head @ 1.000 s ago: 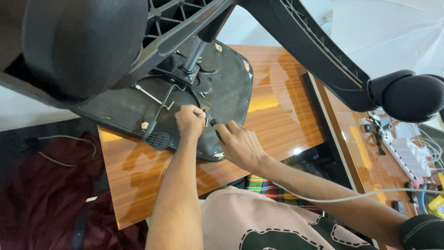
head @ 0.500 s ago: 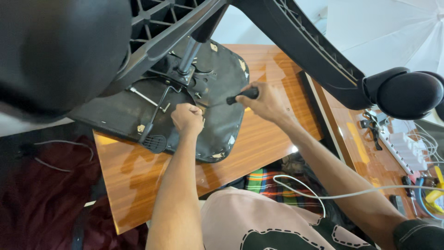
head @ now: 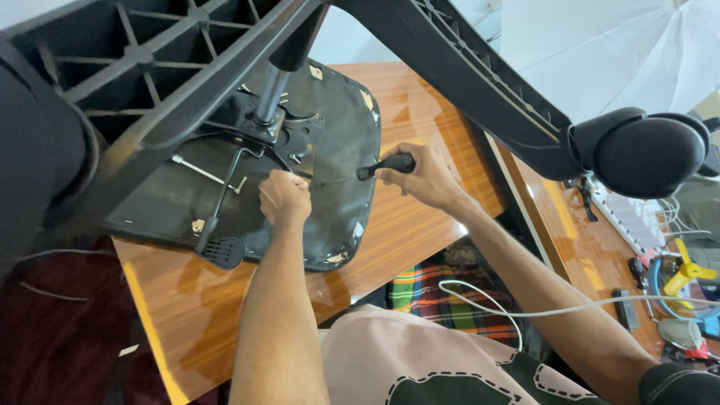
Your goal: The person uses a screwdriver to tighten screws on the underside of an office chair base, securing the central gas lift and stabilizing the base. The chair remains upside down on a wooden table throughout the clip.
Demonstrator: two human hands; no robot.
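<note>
Head camera: An office chair lay upside down on a glossy orange-brown wooden table (head: 420,232), its black padded seat underside (head: 341,150) facing up and its black ribbed plastic star base (head: 450,67) rising toward the lens. The person's left hand (head: 285,199) was curled into a loose fist, knuckles up, pressed against the seat underside just right of the black metal tilt mechanism (head: 262,127); what, if anything, the fingers pinched could not be told. The right hand (head: 420,176) was closed around the black handle of a screwdriver (head: 386,165), whose thin shaft pointed left across the seat toward the left hand. A black paddle-shaped adjustment lever (head: 217,247) stuck out at the near left edge of the seat. At the far right, a black twin-wheel caster (head: 645,154) hung at the end of one base arm, over a second wooden table surface (head: 592,247) scattered with small tools and cables. A white cable (head: 510,311) looped over the person's lap, near a multicoloured plaid cloth (head: 442,300)
</note>
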